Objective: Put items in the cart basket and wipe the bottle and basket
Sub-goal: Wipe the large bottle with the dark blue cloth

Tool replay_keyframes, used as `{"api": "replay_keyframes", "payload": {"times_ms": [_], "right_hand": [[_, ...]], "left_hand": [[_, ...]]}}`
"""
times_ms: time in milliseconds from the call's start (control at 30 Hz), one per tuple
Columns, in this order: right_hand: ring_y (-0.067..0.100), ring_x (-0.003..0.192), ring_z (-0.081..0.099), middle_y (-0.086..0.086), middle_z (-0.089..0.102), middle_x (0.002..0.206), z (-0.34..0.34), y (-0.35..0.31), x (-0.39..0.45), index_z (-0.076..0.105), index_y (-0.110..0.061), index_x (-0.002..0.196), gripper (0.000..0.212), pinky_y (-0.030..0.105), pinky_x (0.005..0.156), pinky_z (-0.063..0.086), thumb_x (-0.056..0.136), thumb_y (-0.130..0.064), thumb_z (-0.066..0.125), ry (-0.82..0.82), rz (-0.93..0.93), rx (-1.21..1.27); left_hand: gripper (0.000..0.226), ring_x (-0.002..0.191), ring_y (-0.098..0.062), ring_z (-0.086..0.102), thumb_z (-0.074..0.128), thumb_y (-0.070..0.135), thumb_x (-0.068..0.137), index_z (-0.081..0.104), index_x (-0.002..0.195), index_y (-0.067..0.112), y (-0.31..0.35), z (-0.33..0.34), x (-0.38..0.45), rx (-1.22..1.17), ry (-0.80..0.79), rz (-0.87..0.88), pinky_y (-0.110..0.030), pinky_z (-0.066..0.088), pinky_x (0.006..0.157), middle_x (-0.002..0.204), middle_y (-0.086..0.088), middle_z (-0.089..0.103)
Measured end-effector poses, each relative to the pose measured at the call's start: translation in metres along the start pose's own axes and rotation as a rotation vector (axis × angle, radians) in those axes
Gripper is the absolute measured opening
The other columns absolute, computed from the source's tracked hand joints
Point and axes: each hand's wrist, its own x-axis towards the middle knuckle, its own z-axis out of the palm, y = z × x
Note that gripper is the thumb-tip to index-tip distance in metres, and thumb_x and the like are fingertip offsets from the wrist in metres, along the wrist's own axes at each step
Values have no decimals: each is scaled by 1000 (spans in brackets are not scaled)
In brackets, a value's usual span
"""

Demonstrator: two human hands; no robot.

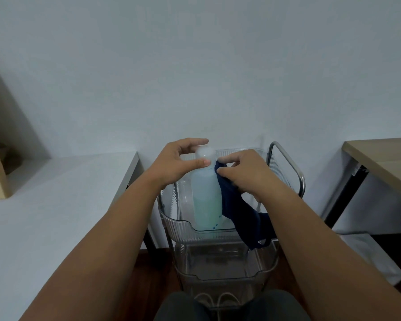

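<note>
Bottle (206,195) already upright in the basket (185,224) at lower centre: left hand (171,163) pinches its cap, right hand (243,174) grips the cloth (239,212) against its side; basket wiping seemingly remains

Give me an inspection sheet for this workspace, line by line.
Surface: white table left of the cart.
Job's things: pale blue translucent plastic bottle upright in the clear ribbed plastic cart basket; dark blue cloth against its side, tail draped over the basket rim.
Clutter: nothing seen.
Grips: left hand pinches the bottle's top; right hand holds the cloth.
Cables: nothing seen.
Surroundings: wooden desk at right, white wall behind.
</note>
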Motion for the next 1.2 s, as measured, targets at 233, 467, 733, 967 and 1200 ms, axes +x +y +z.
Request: {"api": "replay_keyframes", "payload": {"times_ms": [233, 467, 733, 967, 1200], "right_hand": [[18, 66, 68, 1, 71, 84, 9, 0, -7, 73, -32, 92, 21, 24, 47, 49, 73, -25, 77, 98, 25, 96], [15, 74, 69, -4, 72, 71, 6, -12, -6, 69, -36, 52, 24, 37, 73, 59, 71, -22, 76, 111, -28, -79], [20, 72, 65, 7, 72, 75, 18, -19, -9, 76, -8, 83, 16, 25, 61, 47, 74, -19, 70, 143, 5, -88], [15, 84, 67, -10, 67, 81, 28, -6, -14, 72, -22, 96, 28, 31, 74, 57, 70, -29, 77, 264, 25, 77], [-5, 51, 56, -14, 60, 59, 33, 4, -17, 71, -22, 97, 30, 8, 47, 41, 68, -22, 77, 286, -25, 186]], "left_hand": [[42, 112, -19, 61, 71, 41, 80, 68, 120, 29, 3, -1, -1, -39, -57, -42, -33, 48, 99, 120, -2, 65], [36, 108, -13, 64, 77, 14, 82, 67, 116, 20, -6, 0, -12, -97, 48, -5, -33, 50, 99, 112, -2, 71], [36, 106, -11, 62, 85, 31, 73, 66, 103, 26, -6, 17, -16, -57, 224, -15, -36, 54, 92, 107, 4, 69], [58, 102, 3, 58, 81, 48, 71, 55, 123, 39, -1, 24, -18, 12, 232, -39, -25, 49, 87, 105, 12, 59], [41, 107, -13, 65, 73, 45, 62, 67, 102, 36, 9, 8, -13, -63, 52, -145, -48, 38, 111, 111, 2, 71]]}}
